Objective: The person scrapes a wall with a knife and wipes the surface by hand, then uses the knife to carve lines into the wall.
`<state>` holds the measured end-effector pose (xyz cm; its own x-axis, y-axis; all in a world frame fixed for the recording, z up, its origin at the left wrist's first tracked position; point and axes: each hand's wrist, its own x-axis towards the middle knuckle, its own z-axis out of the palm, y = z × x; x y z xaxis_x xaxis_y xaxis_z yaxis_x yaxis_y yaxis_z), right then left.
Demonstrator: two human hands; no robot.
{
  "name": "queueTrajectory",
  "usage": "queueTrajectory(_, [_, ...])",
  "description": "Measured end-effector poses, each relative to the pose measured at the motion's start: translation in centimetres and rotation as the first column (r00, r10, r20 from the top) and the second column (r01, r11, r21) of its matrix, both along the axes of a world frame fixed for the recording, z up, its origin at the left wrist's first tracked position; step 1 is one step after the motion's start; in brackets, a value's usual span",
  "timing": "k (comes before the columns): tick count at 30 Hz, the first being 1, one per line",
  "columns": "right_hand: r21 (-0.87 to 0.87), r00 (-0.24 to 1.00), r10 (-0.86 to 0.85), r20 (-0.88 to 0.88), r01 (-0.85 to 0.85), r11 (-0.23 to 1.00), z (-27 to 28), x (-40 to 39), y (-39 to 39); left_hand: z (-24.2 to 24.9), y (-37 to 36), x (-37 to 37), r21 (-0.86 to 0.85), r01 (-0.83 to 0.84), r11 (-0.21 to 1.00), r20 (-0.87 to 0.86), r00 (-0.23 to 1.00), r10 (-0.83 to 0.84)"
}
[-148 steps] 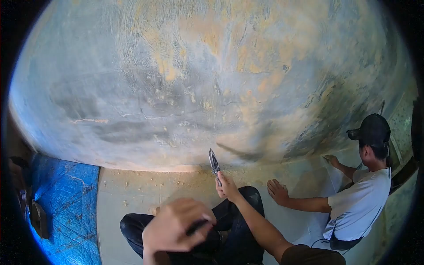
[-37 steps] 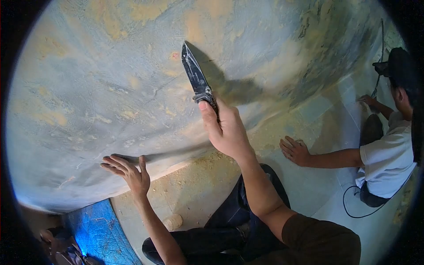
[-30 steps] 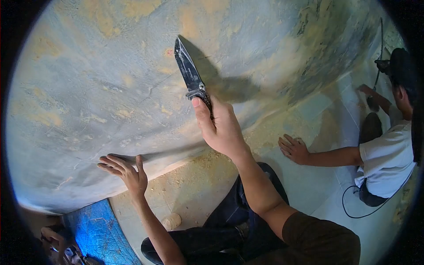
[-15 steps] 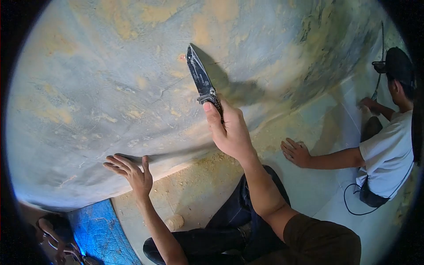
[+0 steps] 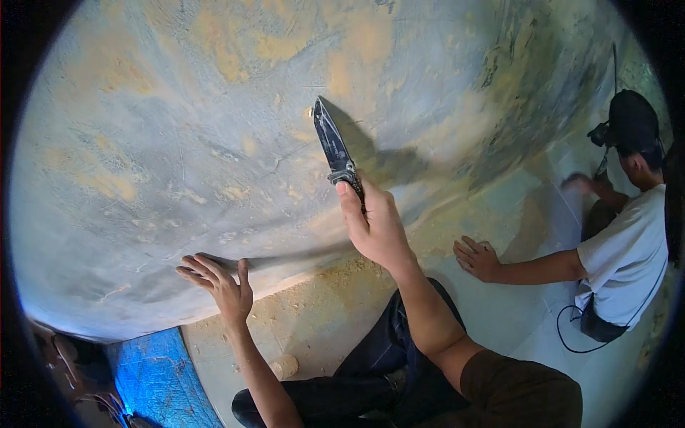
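Observation:
A black folding knife (image 5: 332,141), its blade scuffed and pointing up, is gripped by the handle in my right hand (image 5: 374,221). The blade lies close against a large curved surface (image 5: 178,143), grey-blue with yellowish patches, and its tip is beside a small pale chip. Lower and to the left, my left hand (image 5: 225,289) is spread with its fingertips at the lower part of the same surface, holding nothing.
At the right a co-worker (image 5: 621,242) in a white shirt and dark cap crouches, one hand on the floor. Debris (image 5: 342,278) lies along the surface's base. A pale round object (image 5: 285,367) stands near my left forearm, and a blue sheet (image 5: 160,378) lies lower left.
The knife and my right hand sit slightly lower and further right in view, with a pale chip now at the blade tip. The co-worker's far hand and head have shifted.

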<state>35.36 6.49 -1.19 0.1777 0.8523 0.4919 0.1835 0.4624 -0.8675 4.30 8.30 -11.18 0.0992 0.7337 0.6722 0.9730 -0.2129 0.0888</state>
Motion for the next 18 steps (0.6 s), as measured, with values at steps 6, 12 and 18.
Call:
queueTrajectory(6, [0.040, 0.999, 0.006, 0.037, -0.007, 0.999, -0.1, 0.4, 0.5, 0.1, 0.0, -0.1, 0.024, 0.001, 1.000, -0.018, 1.000, -0.001])
queueTrajectory(12, [0.041, 0.998, -0.015, 0.055, 0.013, 0.999, 0.1, 0.4, 0.2, 0.1, -0.1, 0.2, 0.012, 0.022, 1.000, 0.027, 0.999, -0.023])
queueTrajectory(18, [0.048, 0.996, 0.000, 0.089, -0.004, 0.999, 0.1, 0.8, 0.0, 0.0, -0.3, 0.1, -0.003, 0.007, 1.000, 0.013, 1.000, -0.007])
